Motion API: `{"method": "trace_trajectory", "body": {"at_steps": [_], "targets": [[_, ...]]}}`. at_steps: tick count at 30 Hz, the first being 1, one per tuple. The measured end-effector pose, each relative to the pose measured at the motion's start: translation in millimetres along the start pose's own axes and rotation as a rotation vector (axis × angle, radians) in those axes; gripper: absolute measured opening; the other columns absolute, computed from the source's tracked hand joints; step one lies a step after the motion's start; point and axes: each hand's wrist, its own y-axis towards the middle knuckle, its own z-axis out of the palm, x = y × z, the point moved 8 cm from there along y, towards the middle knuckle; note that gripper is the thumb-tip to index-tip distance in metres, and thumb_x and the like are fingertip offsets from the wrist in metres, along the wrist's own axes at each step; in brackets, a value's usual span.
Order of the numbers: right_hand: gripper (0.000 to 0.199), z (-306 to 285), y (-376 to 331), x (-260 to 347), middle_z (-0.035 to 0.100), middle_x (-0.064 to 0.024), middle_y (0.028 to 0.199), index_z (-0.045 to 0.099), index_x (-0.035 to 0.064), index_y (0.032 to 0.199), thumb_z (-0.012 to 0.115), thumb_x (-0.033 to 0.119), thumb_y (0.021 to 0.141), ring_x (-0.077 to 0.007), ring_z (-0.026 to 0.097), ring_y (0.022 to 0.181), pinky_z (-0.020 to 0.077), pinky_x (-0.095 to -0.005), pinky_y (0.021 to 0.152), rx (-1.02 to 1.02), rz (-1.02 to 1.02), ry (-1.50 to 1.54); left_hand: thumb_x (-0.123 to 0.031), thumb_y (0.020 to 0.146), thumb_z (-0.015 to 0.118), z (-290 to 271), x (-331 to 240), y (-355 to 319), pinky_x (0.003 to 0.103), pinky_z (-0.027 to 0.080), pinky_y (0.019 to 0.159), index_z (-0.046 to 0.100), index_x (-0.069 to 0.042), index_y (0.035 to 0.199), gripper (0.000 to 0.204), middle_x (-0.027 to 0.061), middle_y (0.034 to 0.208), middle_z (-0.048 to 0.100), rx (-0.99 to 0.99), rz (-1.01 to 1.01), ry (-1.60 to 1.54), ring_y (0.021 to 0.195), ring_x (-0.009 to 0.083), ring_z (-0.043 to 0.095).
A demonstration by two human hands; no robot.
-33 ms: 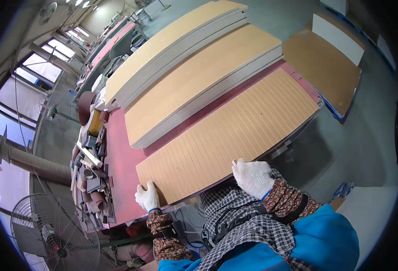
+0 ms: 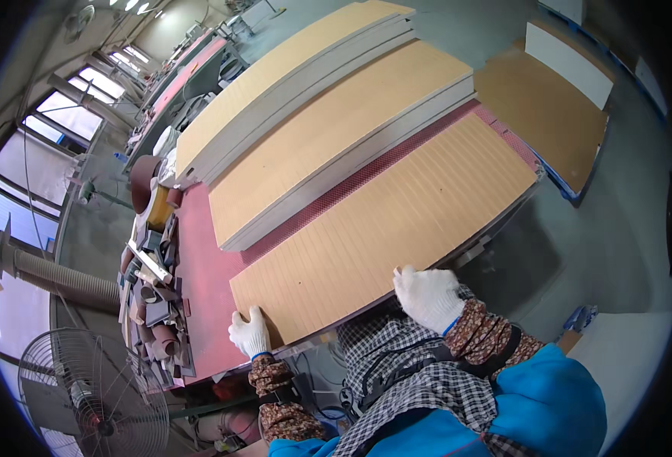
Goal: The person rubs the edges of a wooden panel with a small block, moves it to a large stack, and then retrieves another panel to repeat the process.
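Observation:
A long light-brown wood panel (image 2: 382, 228) with faint crosswise stripes lies slantwise on the red-topped workbench (image 2: 203, 266). At its near left corner my left hand (image 2: 250, 333), in a white knit glove, closes on the edge, the thumb on the panel's face. My right hand (image 2: 429, 298), gloved alike, is closed at the middle of the near long edge; its lower fingers are hidden. Just beyond lies a stack of similar panels (image 2: 344, 137) with grey edges, and behind that a taller stack (image 2: 290, 72).
Sanding blocks and abrasive scraps (image 2: 153, 289) are heaped along the bench's left side. A large wire-guarded fan (image 2: 92, 388) stands at the lower left. To the right, a brown board (image 2: 542, 114) lies on a blue pallet. A ribbed duct (image 2: 65, 276) runs along the left wall.

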Motion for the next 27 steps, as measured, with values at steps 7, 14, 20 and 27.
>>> {"method": "trace_trajectory", "body": {"at_steps": [7,14,20,27], "targets": [[0.039,-19,2,-64,0.063,-0.0104,0.051,0.063,0.0064,0.083,0.049,0.034,0.106,-0.0276,0.069,0.05,0.0513,-0.0442,0.042,-0.122,0.086,-0.062,-0.05,0.085,0.066,10,-43,-42,0.056,0.048,0.099,0.061,-0.011,0.136,0.064,0.0283,0.119,0.063,0.042,0.144,-0.102,0.117,0.0467,0.057],[0.035,-44,5,-116,0.067,-0.0139,0.059,0.065,0.0045,0.089,0.05,0.031,0.106,-0.0311,0.071,0.056,0.0554,-0.0444,0.048,-0.188,0.217,-0.065,-0.046,0.086,0.069,26,-86,-67,0.055,0.049,0.098,0.058,-0.011,0.14,0.065,0.0287,0.12,0.06,0.053,0.249,-0.094,0.116,0.0456,0.057],[0.037,-38,-18,-112,0.067,-0.0159,0.059,0.064,0.0053,0.086,0.051,0.034,0.105,-0.0338,0.071,0.056,0.0557,-0.047,0.05,-0.13,0.123,-0.165,-0.045,0.088,0.07,24,-97,-76,0.054,0.049,0.1,0.055,-0.01,0.143,0.067,0.0277,0.128,0.058,0.025,0.301,-0.06,0.121,0.0449,0.055],[0.03,-51,-21,-89,0.069,-0.0191,0.078,0.064,0.0041,0.11,0.048,0.03,0.106,-0.0384,0.071,0.066,0.0553,-0.0518,0.057,-0.038,0.141,-0.072,-0.048,0.089,0.071,24,-109,-95,0.054,0.049,0.101,0.055,-0.006,0.144,0.071,0.0275,0.14,0.052,-0.087,0.362,0.009,0.124,0.0457,0.054]]}}
